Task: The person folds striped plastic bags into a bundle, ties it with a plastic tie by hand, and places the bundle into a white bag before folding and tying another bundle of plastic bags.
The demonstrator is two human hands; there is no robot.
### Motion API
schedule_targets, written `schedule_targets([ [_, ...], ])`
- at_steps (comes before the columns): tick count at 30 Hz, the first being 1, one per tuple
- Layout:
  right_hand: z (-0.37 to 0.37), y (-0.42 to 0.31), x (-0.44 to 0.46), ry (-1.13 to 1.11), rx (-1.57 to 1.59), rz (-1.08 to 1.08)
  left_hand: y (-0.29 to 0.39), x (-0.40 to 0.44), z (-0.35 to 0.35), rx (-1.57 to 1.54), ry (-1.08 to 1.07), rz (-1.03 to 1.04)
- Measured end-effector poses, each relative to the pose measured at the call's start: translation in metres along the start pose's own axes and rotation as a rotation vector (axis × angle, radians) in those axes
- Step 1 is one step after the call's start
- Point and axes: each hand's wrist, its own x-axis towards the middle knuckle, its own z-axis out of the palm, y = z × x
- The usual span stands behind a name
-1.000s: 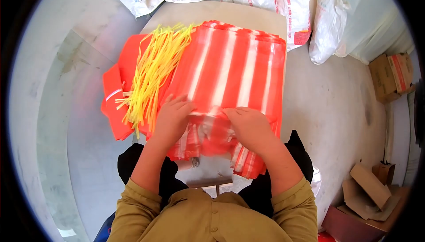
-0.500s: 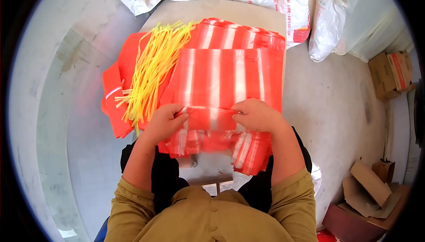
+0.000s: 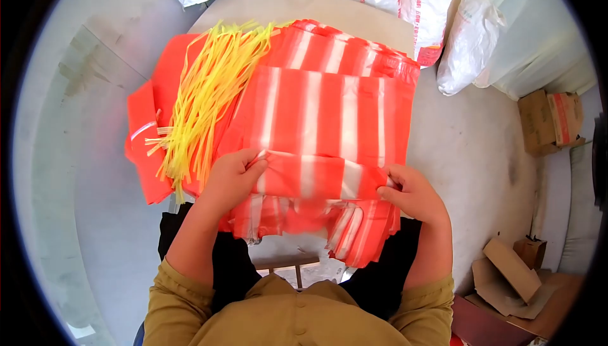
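Note:
A red-and-white striped plastic bag [image 3: 326,115] lies flat on a pile of similar bags, its near edge folded up into a band. My left hand [image 3: 233,182] pinches the left part of this fold between thumb and fingers. At the fold's right end, my right hand [image 3: 415,193] is closed on the plastic in the same way. Below the fold hang the bunched lower ends of more striped bags [image 3: 361,232]. A bundle of yellow strips [image 3: 218,93] lies just left of the bag, on top of folded red material [image 3: 168,61].
The pile rests on a pale tabletop [image 3: 304,5]. White printed sacks [image 3: 424,4] stand behind it, and a white plastic bag [image 3: 470,42] is at the far right. Cardboard boxes [image 3: 544,121] sit along the right wall, with an opened carton [image 3: 513,276] nearer me.
My right hand has slid rightward along the fold to its right end, so my hands are wider apart. My left hand keeps its pinch. The view has shifted slightly.

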Motion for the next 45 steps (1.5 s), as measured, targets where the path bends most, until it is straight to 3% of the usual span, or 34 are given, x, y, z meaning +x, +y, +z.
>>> schedule_targets([
  [4,0.015,0.012,0.006,0.188,0.114,-0.055,-0.008,0.007,0.005,-0.069,0.038,-0.024],
  [7,0.022,0.011,0.01,0.289,0.03,-0.043,-0.008,0.009,0.002,-0.1,0.024,-0.088],
  [13,0.026,-0.001,0.009,0.303,0.11,0.073,-0.015,0.003,-0.005,-0.294,0.021,-0.106],
  [19,0.034,0.002,0.01,0.454,0.106,0.057,0.001,-0.003,-0.008,-0.134,0.08,-0.137],
  [25,0.033,0.009,0.01,0.386,0.02,0.028,-0.01,-0.002,-0.005,-0.027,0.119,-0.086],
  [31,0.033,0.01,0.011,0.454,0.004,-0.121,-0.037,-0.002,-0.002,-0.236,0.048,0.0],
  [37,0.02,-0.013,-0.007,0.283,-0.186,-0.046,-0.008,-0.013,-0.012,-0.159,-0.06,-0.129],
  [42,0.018,-0.014,-0.013,0.245,-0.309,-0.142,0.008,-0.022,-0.02,-0.015,-0.099,-0.094],
  [45,0.018,-0.013,-0.014,0.267,-0.359,-0.15,0.011,-0.025,-0.019,0.045,-0.075,0.044],
])
